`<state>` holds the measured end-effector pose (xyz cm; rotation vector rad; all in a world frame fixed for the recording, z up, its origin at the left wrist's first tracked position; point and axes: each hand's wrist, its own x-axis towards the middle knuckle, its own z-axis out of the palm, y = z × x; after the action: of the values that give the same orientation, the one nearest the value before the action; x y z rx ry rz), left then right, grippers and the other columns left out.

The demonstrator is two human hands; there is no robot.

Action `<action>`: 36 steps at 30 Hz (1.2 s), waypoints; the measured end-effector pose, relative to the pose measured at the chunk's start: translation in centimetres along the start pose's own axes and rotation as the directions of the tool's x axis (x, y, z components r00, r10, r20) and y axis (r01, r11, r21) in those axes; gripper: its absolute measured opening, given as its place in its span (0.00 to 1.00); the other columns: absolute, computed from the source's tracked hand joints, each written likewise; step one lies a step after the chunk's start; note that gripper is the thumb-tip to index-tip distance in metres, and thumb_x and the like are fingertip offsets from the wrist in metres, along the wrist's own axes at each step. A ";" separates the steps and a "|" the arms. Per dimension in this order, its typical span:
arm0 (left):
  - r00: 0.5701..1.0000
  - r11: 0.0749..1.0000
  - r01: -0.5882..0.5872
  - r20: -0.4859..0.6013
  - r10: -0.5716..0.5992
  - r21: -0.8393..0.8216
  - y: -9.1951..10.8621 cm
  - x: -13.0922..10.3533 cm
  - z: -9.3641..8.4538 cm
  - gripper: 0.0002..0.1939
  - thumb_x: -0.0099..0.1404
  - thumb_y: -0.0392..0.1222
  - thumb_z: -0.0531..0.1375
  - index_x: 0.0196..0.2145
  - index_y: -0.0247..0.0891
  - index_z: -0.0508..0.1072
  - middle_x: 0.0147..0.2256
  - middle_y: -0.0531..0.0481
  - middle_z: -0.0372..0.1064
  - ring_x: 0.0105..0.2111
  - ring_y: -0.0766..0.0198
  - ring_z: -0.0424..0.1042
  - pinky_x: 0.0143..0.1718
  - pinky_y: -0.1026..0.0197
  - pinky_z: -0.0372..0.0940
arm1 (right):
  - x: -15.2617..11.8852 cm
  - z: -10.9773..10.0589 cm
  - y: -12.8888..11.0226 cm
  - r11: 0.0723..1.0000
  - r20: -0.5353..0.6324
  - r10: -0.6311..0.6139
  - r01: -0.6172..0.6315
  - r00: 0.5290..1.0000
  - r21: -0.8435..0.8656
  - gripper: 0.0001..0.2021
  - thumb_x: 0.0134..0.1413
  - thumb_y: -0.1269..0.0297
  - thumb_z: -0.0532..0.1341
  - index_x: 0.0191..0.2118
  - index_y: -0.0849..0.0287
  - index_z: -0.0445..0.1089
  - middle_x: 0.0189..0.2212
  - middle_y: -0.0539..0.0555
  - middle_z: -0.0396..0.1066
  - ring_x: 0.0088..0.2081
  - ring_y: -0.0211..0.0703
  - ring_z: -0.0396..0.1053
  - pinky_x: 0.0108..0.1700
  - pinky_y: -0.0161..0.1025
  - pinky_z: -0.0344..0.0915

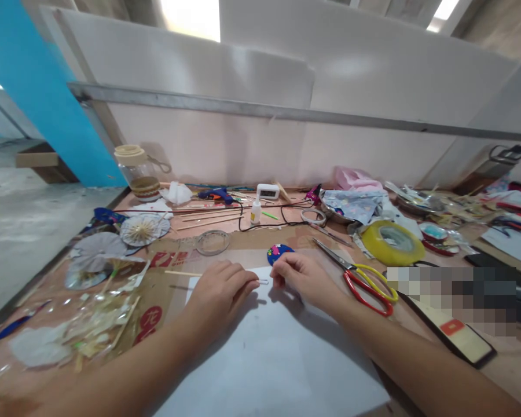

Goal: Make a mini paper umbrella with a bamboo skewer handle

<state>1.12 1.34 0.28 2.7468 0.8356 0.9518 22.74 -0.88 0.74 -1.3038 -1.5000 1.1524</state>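
Note:
My left hand (223,289) is closed around a thin wooden stick (180,273). The stick's pale tip (263,281) pokes out past my fingertips toward the other hand. My right hand (296,275) is pinched shut just to the right of that tip. What its fingers hold, if anything, is hidden. Right behind it shows a round blue patterned piece (279,252), partly covered by the hand; I cannot tell whether they touch. Both hands are over a white paper sheet (260,359) on the worktable.
Scissors with red and yellow handles (369,284) lie right of my right hand, near a yellow tape roll (393,242). Behind are a small glue bottle (255,212), a glue gun (217,196) and a digital timer (268,191). Pleated round fans (98,252) lie left. A white partition (243,139) stands behind.

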 end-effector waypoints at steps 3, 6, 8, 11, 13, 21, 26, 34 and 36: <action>1.000 1.000 0.002 0.003 -0.002 0.000 0.0 -0.1 0.1 0.10 0.73 0.40 0.54 0.37 0.38 0.74 0.30 0.50 0.73 0.31 0.60 0.68 0.36 0.57 0.59 | -0.5 0.6 0.4 0.998 0.024 -0.003 0.001 1.000 0.057 0.18 0.63 0.51 0.57 0.33 0.60 0.75 0.26 0.54 0.77 0.29 0.40 0.73 0.32 0.38 0.68; 1.000 1.000 0.017 -0.012 -0.017 -0.001 -0.1 -0.2 0.1 0.08 0.73 0.40 0.56 0.37 0.37 0.73 0.31 0.50 0.73 0.32 0.60 0.68 0.37 0.57 0.59 | -1.0 1.1 0.7 0.994 0.051 0.004 -0.010 0.999 0.109 0.13 0.56 0.55 0.64 0.41 0.58 0.76 0.31 0.54 0.78 0.33 0.43 0.76 0.40 0.43 0.70; 1.000 1.000 0.016 -0.024 -0.016 -0.010 -0.1 -0.3 0.2 0.07 0.73 0.41 0.56 0.38 0.37 0.73 0.32 0.51 0.73 0.33 0.60 0.69 0.38 0.58 0.59 | -1.1 1.3 0.7 0.997 0.024 -0.028 0.026 0.999 0.077 0.13 0.50 0.61 0.69 0.43 0.55 0.75 0.34 0.52 0.79 0.37 0.44 0.76 0.45 0.45 0.70; 0.999 1.000 0.011 -0.045 -0.012 -0.016 -0.1 -0.5 0.2 0.06 0.72 0.41 0.57 0.41 0.38 0.73 0.33 0.51 0.74 0.33 0.61 0.69 0.39 0.59 0.60 | -1.4 1.6 0.6 0.995 -0.051 -0.100 0.100 0.994 0.002 0.10 0.49 0.65 0.69 0.40 0.53 0.75 0.35 0.51 0.78 0.39 0.45 0.75 0.47 0.47 0.69; 0.998 1.000 0.018 -0.059 -0.018 -0.008 -0.1 -0.6 0.3 0.07 0.72 0.42 0.58 0.44 0.38 0.72 0.35 0.50 0.75 0.34 0.61 0.70 0.39 0.59 0.60 | -1.5 1.7 0.5 0.992 -0.083 -0.128 0.125 0.988 -0.034 0.07 0.51 0.64 0.67 0.38 0.53 0.75 0.34 0.51 0.78 0.38 0.45 0.75 0.45 0.47 0.70; 0.999 0.999 -0.043 -0.023 0.042 -0.011 0.2 -0.6 0.1 0.07 0.74 0.41 0.54 0.42 0.40 0.72 0.28 0.53 0.71 0.29 0.62 0.67 0.32 0.60 0.57 | -1.6 1.8 1.0 0.866 -0.125 -0.488 0.462 0.864 -0.192 0.01 0.57 0.67 0.66 0.34 0.55 0.76 0.30 0.53 0.79 0.33 0.44 0.76 0.38 0.42 0.72; 0.998 0.998 -0.052 -0.032 0.051 -0.043 0.4 -0.6 0.1 0.05 0.73 0.40 0.56 0.42 0.40 0.72 0.31 0.53 0.74 0.31 0.62 0.68 0.34 0.60 0.59 | -1.4 1.4 1.6 0.599 0.001 -0.778 0.742 0.629 -0.301 0.08 0.60 0.75 0.62 0.41 0.55 0.73 0.31 0.54 0.78 0.34 0.42 0.75 0.37 0.41 0.72; 0.994 0.996 -0.090 -0.057 0.089 -0.001 0.4 -0.5 0.1 0.05 0.73 0.39 0.56 0.42 0.39 0.72 0.30 0.52 0.73 0.30 0.62 0.67 0.34 0.60 0.59 | -1.5 1.3 1.5 0.581 0.022 -0.777 0.729 0.629 -0.362 0.08 0.61 0.76 0.60 0.41 0.55 0.69 0.31 0.53 0.76 0.34 0.43 0.73 0.39 0.41 0.71; 0.994 0.996 -0.087 -0.068 0.087 0.014 0.4 -0.4 0.1 0.06 0.73 0.39 0.55 0.41 0.38 0.72 0.29 0.51 0.73 0.30 0.62 0.67 0.33 0.60 0.60 | -1.4 1.3 1.7 0.552 0.061 -0.774 0.718 0.631 -0.425 0.07 0.63 0.74 0.60 0.42 0.55 0.68 0.33 0.54 0.75 0.35 0.44 0.72 0.40 0.43 0.70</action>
<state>1.08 0.74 0.13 2.7952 0.7385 1.0656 22.10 -2.37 -1.19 -0.7749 -1.9751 0.1666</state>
